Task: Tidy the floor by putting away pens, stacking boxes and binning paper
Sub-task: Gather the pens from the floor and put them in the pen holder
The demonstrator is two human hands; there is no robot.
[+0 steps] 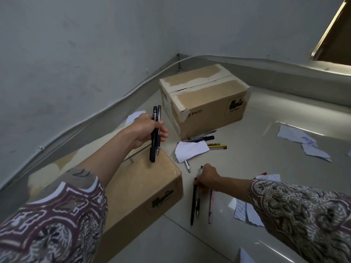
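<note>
**Both hands on pens, boxes unstacked, paper on the floor**

The left hand is raised over the near cardboard box, its fingers curled round two dark pens held roughly upright, tips pointing down toward the box's top corner. The right hand is down at the tiled floor, fingers bent onto the upper ends of a group of pens: a long black pen, a shorter grey one just beside it, and a pink pen a little to the right. Whether the fingers have closed on them or only touch them cannot be told.

The far cardboard box, marked PICO, sits in the corner of the room, apart from the near one. In front of it a torn white paper scrap lies over a cluster of loose pens: black ones next to the box, yellow ones just below them, and a silver pen poking out under the scrap's lower edge.

More torn paper lies about: pieces with blue printing far right, a striped piece beside the right sleeve, others under that forearm, and one scrap behind the left hand
</note>
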